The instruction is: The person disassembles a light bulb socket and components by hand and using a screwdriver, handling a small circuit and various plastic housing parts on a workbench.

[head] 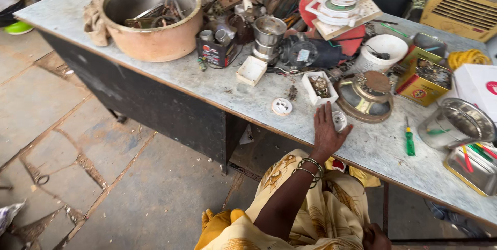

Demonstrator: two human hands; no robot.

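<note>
Nearest the camera, a yellow patterned garment [310, 208] is seen over the lap, w/ the right hand [375, 237] low at the bottom edge, mostly cut off; whether it is closed or loose can't be told. The left hand [327, 132], bangles at the wrist, is stretched fwd and laid on the grey tabletop [207, 81], fingers spread and flat, thumb side touching a small white round part [339, 120]; nothing is clasped.

Just left of that hand a white round socket piece [281, 107] is set near the table edge. To the right, apart from the hand, a green-handled screwdriver [409, 140] is laid on the top, w/ a steel cup [455, 123] and a steel tray of coloured sticks [473, 164] beyond it.

Just behind the hand a small white box of metal bits [319, 87] and a round speaker [368, 96] are found, a square white box [251, 70] further left. Past these a steel mixer jar [268, 36], a black motor [305, 53], a white bowl [382, 53] and a yellow tin [423, 76] are crowded together. At far left a large pinkish pot [151, 19] holding metal scrap is placed, a cloth [98, 6] beside it.
</note>
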